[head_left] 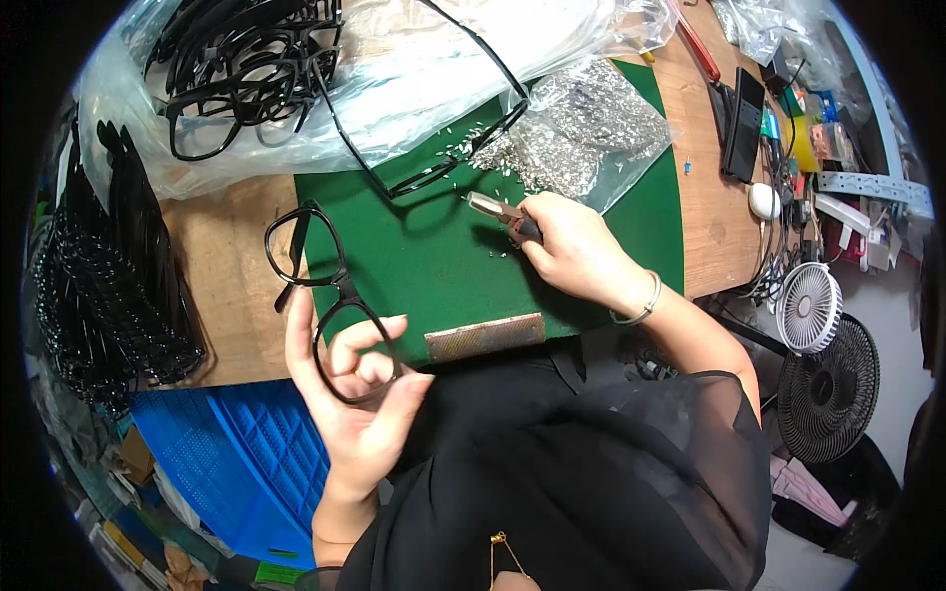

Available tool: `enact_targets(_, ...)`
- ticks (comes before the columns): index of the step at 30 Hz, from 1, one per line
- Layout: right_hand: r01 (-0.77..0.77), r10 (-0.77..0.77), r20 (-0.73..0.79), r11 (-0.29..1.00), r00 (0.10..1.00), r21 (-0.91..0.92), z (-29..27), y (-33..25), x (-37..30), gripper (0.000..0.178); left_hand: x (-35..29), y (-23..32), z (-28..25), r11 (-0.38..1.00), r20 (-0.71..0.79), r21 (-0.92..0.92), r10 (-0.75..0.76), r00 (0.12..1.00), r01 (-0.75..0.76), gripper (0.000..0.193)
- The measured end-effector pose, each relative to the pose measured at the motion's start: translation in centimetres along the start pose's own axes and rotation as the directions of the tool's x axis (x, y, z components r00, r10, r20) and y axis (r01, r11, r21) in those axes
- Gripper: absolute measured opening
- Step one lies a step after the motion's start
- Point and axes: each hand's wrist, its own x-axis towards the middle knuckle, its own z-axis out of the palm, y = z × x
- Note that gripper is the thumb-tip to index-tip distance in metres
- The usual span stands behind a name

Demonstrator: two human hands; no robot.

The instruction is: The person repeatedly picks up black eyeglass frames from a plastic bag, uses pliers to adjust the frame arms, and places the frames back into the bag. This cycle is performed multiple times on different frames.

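Observation:
My left hand [357,379] holds a black eyeglass frame [347,288] by one rim, raised over the near left edge of the green mat [414,266]. One temple arm is attached at the far end of that frame. A pair of pliers [496,209] is gripped in my right hand [581,246], jaws pointing left above the mat. Just beyond the jaws, small metal pieces [498,153] are scattered beside a clear plastic bag [611,123] full of them. Another black glasses frame [424,182] with long temples rests across the mat and the large plastic bag.
A heap of black frames [246,89] lies on a large plastic bag [394,108] at the back left. Black temple arms [108,276] are stacked at the left. A ridged metal bar [485,338] sits at the mat's near edge. A phone [743,123] and fans [808,307] are at right.

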Motion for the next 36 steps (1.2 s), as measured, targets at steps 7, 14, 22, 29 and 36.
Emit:
enact_targets(7, 0.146, -0.159, -0.05, 0.969, 0.986, -0.199, 0.8, -0.1, -0.4, 0.016, 1.1, -1.7, 2.1, 0.988, 0.127, 0.135, 0.055, 0.99, -0.072, 0.091)
enact_targets(14, -0.035, -0.03, 0.086, 0.748, 0.996, 0.663, -2.6, -5.8, -4.2, 0.012, 0.4, -2.7, 3.6, 0.943, 0.106, 0.249, 0.198, 0.974, -0.219, 0.091)
enact_targets(22, -0.162, 0.067, 0.15, 0.538, 0.986, 0.827, -1.3, -7.0, -5.2, 0.015, -0.3, -2.8, 4.6, 0.913, 0.065, 0.307, 0.261, 0.963, -0.268, 0.089)
enact_targets(29, -0.365, -0.036, 0.41, 0.39, 0.911, 0.845, -2.3, -7.2, -4.1, 0.019, 0.0, -1.5, 4.2, 0.966, 0.133, 0.187, 0.155, 0.979, -0.178, 0.088)
enact_targets(36, -0.382, -0.153, 0.465, 0.381, 0.872, 0.842, -3.6, -7.4, -4.1, 0.022, -0.7, 0.4, 2.5, 0.987, 0.174, 0.103, 0.102, 0.979, -0.121, 0.091)
